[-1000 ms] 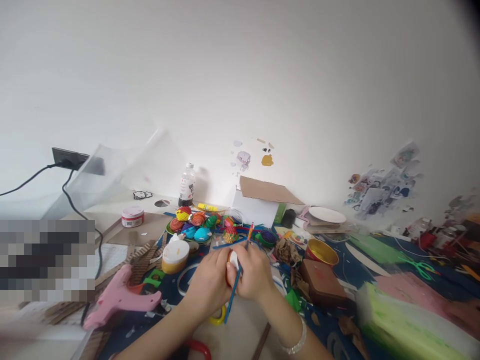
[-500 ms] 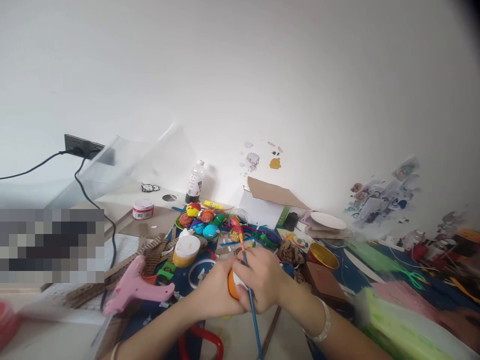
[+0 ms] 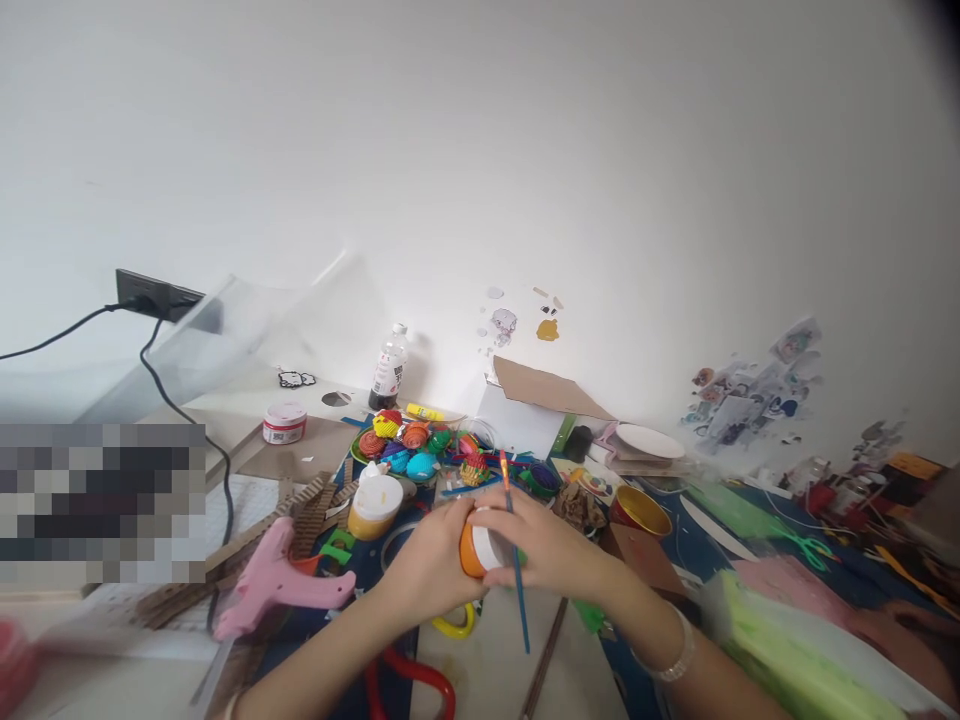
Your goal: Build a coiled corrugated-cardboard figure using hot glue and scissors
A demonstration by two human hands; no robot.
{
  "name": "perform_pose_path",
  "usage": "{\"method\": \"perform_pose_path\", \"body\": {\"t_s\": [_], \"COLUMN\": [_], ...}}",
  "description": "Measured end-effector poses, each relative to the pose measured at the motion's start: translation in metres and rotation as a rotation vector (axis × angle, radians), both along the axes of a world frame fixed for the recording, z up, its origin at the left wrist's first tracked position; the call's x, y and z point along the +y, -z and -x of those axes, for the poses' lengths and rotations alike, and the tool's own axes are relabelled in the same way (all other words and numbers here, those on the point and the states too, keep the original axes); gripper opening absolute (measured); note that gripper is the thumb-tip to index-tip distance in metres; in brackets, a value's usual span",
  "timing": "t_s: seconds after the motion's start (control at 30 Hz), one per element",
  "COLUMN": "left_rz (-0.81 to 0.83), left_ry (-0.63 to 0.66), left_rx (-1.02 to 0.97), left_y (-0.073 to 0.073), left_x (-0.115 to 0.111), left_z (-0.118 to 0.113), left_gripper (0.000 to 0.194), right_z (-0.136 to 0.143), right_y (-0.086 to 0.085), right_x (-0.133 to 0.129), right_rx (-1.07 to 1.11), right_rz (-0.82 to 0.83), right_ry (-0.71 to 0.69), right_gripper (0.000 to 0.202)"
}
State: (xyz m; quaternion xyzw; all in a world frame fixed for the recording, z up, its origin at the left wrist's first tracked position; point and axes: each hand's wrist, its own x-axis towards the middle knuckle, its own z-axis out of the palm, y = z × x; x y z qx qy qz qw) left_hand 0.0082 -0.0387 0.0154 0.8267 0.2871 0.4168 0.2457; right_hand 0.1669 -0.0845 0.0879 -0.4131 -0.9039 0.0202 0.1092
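Observation:
Between my hands, above a light board, is an orange paint jar with a white lid. My left hand wraps round the orange body from the left. On the other side, the fingers of my right hand curl over the white lid. A blue-handled paintbrush is also caught in the right hand, bristles pointing up and away. Left of the jar stands a second jar, yellow with a white lid. A pink glue gun lies near my left forearm.
Coiled colourful paper shapes cluster behind my hands, with a bottle by the wall. Corrugated cardboard strips lie left. To the right are a gold-lined bowl, green scissors and a green-white pack. Red handles lie in front.
My right hand has shifted slightly right and its fingers have spread around the white lid, exposing more of it. The paintbrush now stands more upright, its handle end higher.

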Motion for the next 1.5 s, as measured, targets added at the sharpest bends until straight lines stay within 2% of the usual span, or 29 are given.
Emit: {"method": "perform_pose_path", "body": {"t_s": [0.07, 0.13, 0.23, 0.3, 0.37, 0.47, 0.57, 0.7, 0.73, 0.8, 0.87, 0.93, 0.97, 1.03, 1.07, 1.17, 1.23, 1.37, 1.5], "left_rz": [0.109, 0.142, 0.012, -0.068, -0.055, 0.029, 0.105, 0.232, 0.249, 0.254, 0.233, 0.170, 0.132, 0.071, 0.053, 0.025, 0.003, -0.015, -0.003], "left_ry": [0.154, 0.203, 0.092, 0.045, 0.073, 0.148, 0.205, 0.374, 0.402, 0.406, 0.386, 0.376, 0.370, 0.345, 0.323, 0.252, 0.212, 0.145, 0.089], "left_rx": [-0.029, -0.061, -0.015, 0.033, 0.038, 0.004, -0.009, 0.041, 0.053, 0.043, -0.012, -0.084, -0.117, -0.161, -0.166, -0.148, -0.141, -0.126, -0.107], "left_y": [-0.002, -0.002, 0.000, 0.002, 0.002, -0.003, -0.010, -0.015, -0.015, -0.014, -0.013, -0.012, -0.011, -0.010, -0.009, -0.007, -0.008, -0.010, -0.006], "left_x": [-0.001, -0.001, -0.002, -0.003, -0.005, -0.009, -0.013, -0.010, -0.008, -0.005, -0.003, -0.002, -0.002, -0.003, -0.003, -0.002, -0.001, -0.001, 0.001], "left_z": [0.001, 0.001, 0.002, 0.001, 0.000, -0.002, 0.001, 0.010, 0.013, 0.015, 0.014, 0.012, 0.012, 0.010, 0.010, 0.010, 0.008, 0.005, 0.003], "left_gripper": [0.049, 0.054, 0.057, 0.056, 0.052, 0.049, 0.045, 0.045, 0.047, 0.055, 0.062, 0.064, 0.063, 0.062, 0.061, 0.056, 0.050, 0.046, 0.048], "right_z": [-0.003, -0.001, 0.006, 0.010, 0.010, 0.006, 0.005, -0.002, -0.007, -0.021, -0.039, -0.055, -0.063, -0.074, -0.078, -0.086, -0.090, -0.095, -0.091], "right_y": [-0.011, -0.017, -0.015, -0.011, -0.008, -0.012, -0.024, -0.045, -0.049, -0.049, -0.036, -0.009, 0.007, 0.039, 0.054, 0.082, 0.090, 0.095, 0.102], "right_x": [-0.005, -0.011, -0.018, -0.021, -0.022, -0.026, -0.034, -0.051, -0.053, -0.052, -0.042, -0.025, -0.014, 0.006, 0.014, 0.028, 0.030, 0.027, 0.027], "right_rx": [-0.048, -0.049, -0.042, -0.093, -0.147, -0.207, -0.294, -0.428, -0.408, -0.283, -0.153, -0.047, -0.013, -0.017, -0.014, 0.011, 0.074, 0.214, 0.138], "right_rz": [0.047, 0.076, 0.118, 0.117, 0.073, 0.000, -0.071, -0.323, -0.356, -0.356, -0.331, -0.218, -0.152, -0.023, -0.012, 0.015, 0.000, -0.067, -0.056], "right_ry": [-0.081, 0.021, 0.285, 0.365, 0.328, 0.173, 0.050, -0.090, -0.104, -0.034, 0.194, 0.491, 0.584, 0.596, 0.591, 0.539, 0.518, 0.542, 0.516], "right_gripper": [0.046, 0.061, 0.088, 0.083, 0.073, 0.068, 0.064, 0.035, 0.037, 0.053, 0.058, 0.059, 0.054, 0.046, 0.047, 0.051, 0.051, 0.034, 0.042]}}
